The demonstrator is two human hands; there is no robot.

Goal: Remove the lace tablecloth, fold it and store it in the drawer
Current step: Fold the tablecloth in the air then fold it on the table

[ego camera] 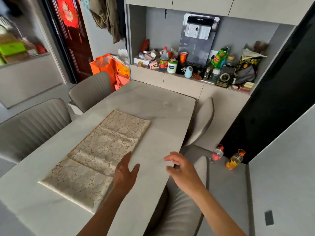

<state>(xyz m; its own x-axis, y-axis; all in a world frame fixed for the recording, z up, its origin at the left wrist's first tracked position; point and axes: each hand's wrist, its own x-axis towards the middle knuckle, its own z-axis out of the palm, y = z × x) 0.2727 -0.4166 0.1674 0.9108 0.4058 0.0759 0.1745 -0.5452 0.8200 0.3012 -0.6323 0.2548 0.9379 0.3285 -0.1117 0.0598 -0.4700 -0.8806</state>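
Lace tablecloth [100, 150], cream with a pale floral pattern, lies already folded into a long flat strip on the light grey stone surface [153, 106], running from the near left toward the far middle, with crease lines across it and one layer lapping over another at the near end. The left hand [125, 171] rests at the strip's near right edge, fingers [127, 159] straight and held loosely together with the thumb apart, gripping nothing. The right hand [180, 167] hovers off the right edge of the surface above a grey padded chair [184, 201], fingers gently curled and spread, empty. Folding appears to be the step in hand, with the cloth off its spread position but too long for storing. The next move likely calls for both hands to take one short end and bring it over to the other, keeping the edges aligned so the slack lace does not slip, then to carry the bundle to the drawer, which I cannot pick out here.
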